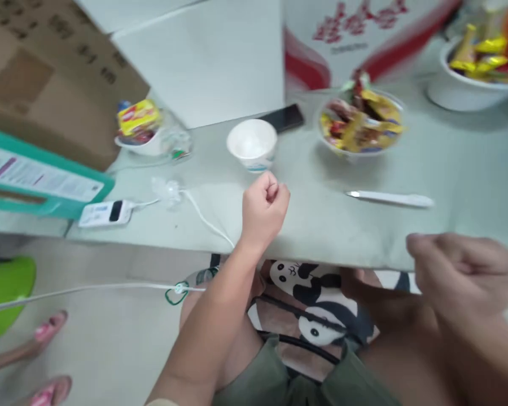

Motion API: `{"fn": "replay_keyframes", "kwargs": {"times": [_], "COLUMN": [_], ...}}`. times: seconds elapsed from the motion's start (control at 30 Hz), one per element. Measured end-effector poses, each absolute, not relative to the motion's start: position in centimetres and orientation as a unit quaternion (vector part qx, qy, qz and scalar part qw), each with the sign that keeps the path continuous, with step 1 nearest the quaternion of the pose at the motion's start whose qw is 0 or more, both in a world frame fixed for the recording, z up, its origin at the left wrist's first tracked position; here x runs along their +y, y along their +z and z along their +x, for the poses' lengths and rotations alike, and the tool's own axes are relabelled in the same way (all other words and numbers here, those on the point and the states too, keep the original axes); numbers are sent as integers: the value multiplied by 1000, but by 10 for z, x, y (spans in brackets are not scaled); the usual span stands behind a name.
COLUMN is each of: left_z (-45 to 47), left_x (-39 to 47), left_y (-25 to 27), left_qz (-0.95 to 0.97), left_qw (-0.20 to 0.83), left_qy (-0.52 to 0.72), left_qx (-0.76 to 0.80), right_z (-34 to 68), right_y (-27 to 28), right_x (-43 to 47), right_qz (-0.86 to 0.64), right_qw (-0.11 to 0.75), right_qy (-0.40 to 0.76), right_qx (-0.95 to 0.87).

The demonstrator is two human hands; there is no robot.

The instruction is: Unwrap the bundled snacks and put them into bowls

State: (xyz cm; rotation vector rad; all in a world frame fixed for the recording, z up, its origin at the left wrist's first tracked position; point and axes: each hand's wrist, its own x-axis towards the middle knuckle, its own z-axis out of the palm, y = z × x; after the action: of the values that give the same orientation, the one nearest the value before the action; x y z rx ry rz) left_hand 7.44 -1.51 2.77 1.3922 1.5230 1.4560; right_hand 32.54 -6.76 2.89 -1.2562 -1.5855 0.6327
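The left hand [265, 208] is clenched in a fist above the near part of the pale green tabletop [305, 237], just on the near side of a white paper cup-bowl [252, 141] with a blue mark low on its wall. The bowl stands upright, and its inside looks plain white. A black smartphone [288, 118] lies flat behind it, on the far right side, partly hidden by the rim.

The right hand [469, 270] is at the right, near the table's front edge, with its fingers curled in; it is blurred, so I cannot tell whether anything sits inside the curl. The nearest thing to it is a slim white-handled knife [389, 198], lying crosswise with its metal tip to the left and touched by neither hand.

Beyond the knife stands a white bowl [342, 152] heaped with wrapped snacks [379, 121], mostly yellow. A larger white tub [469, 93] at the far right holds more gold and red packets. On the left, a small bowl [141, 148] carries a yellow packet [139, 117], with clear plastic beside it. Nearer, a white device with a dark screen [104, 214] joins a white cable [207, 223]. A brown carton [68, 84] stands at the far left, behind a teal box [101, 183].
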Motion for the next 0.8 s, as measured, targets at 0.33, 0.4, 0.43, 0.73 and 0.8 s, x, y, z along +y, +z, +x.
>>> {"fn": "replay_keyframes", "kwargs": {"times": [0.33,0.4,0.43,0.73,0.8], "left_z": [-28,-37,-42,-66,-65], "left_x": [-19,-18,-18,-14,-13], "left_y": [19,23,25,25,24], "left_qz": [121,101,84,83,89], "left_qw": [447,430,416,420,406], "left_qy": [722,742,755,768,773], "left_qx": [514,505,500,477,479], "right_z": [53,-5,-33,-138,-123], "right_y": [55,43,36,-7,-3], "right_x": [50,85,102,155,144], "right_qz": [-325,-316,-315,-399,-392], "right_qw": [343,335,320,85,111], "right_qy": [230,228,225,205,218], "right_qx": [-851,-858,-865,-890,-887]}}
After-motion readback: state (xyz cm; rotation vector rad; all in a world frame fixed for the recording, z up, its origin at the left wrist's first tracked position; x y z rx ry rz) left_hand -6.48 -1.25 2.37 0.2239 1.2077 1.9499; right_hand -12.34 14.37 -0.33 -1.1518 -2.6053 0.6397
